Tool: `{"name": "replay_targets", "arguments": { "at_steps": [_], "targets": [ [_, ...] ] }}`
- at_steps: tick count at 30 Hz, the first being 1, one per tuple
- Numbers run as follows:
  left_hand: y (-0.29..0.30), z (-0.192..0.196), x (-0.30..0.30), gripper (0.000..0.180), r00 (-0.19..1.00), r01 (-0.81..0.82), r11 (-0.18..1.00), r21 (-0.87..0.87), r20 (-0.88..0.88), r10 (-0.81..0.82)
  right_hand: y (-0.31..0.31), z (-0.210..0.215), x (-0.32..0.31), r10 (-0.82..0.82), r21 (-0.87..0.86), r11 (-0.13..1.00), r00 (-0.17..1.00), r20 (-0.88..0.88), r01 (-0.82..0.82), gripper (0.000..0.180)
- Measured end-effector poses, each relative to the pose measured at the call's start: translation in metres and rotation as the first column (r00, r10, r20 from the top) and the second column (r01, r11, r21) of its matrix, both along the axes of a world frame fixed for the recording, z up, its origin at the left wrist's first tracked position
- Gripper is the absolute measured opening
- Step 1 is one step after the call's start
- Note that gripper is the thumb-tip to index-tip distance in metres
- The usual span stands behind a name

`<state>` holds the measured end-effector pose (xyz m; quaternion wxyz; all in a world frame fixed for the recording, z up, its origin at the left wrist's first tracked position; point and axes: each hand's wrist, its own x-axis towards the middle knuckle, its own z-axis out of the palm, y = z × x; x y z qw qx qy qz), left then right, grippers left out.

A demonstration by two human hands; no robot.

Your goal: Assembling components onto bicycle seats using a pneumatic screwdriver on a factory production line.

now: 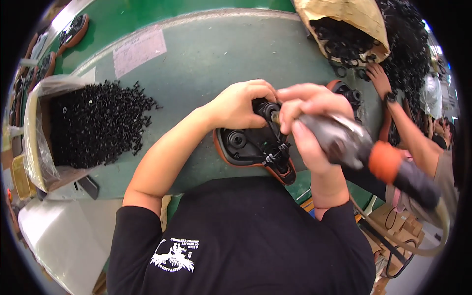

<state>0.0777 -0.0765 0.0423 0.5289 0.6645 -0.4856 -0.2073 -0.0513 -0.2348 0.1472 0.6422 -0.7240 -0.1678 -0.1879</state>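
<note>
A black plastic housing with an orange-brown rim (pixel 238 141) lies on the bench in front of me; round hubs and dark wires or fittings show on it. My left hand (pixel 241 104) curls over its far end, thumb and fingers gripping the edge. In my right hand (pixel 314 110) is a grey metal power screwdriver (pixel 339 140) with an orange band and a hose at its rear. Its tip points left, at the part beside my left fingers. Motion blurs the tool, and my fingers partly hide its tip, so contact with a screw cannot be made out.
To the left, a plastic-lined box (pixel 37 142) spills small black screws onto the green bench (pixel 211 54). A paper sheet (pixel 140 50) lies beyond. At the far right are a paper sack of black rings (pixel 351 14), another housing (pixel 339 87) and a co-worker's hand (pixel 378 81).
</note>
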Motion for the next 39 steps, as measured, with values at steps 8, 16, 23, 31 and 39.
{"name": "replay_targets", "arguments": {
  "at_steps": [8, 16, 23, 31, 39],
  "targets": [
    [0.101, 0.040, 0.114, 0.040, 0.784, -0.613, 0.784, -0.094, 0.050, 0.619, -0.050, 0.003, -0.085, -0.306, 0.367, 0.850, 0.922, -0.239, 0.377, 0.027],
    [0.195, 0.031, 0.126, 0.021, 0.581, -0.790, 0.603, 0.107, 0.442, 0.683, -0.079, -0.061, -0.115, -0.481, 0.095, 0.771, 0.674, -0.561, 0.629, 0.022],
    [0.188, -0.006, 0.005, 0.018, 0.651, -0.729, 0.558, 0.397, 0.653, 0.386, -0.064, -0.089, -0.065, -0.149, 0.146, 0.944, 0.778, -0.610, 0.296, 0.021],
    [0.192, -0.021, -0.003, 0.009, 0.581, -0.774, 0.577, 0.261, 0.656, 0.482, -0.040, -0.044, -0.043, 0.286, 0.108, 0.949, 0.665, -0.690, -0.296, 0.021],
    [0.169, -0.013, -0.026, 0.013, 0.492, -0.867, 0.499, 0.013, 0.191, 0.850, -0.067, -0.020, -0.079, 0.016, 0.063, 0.997, 0.650, -0.760, 0.049, 0.025]
  ]
}}
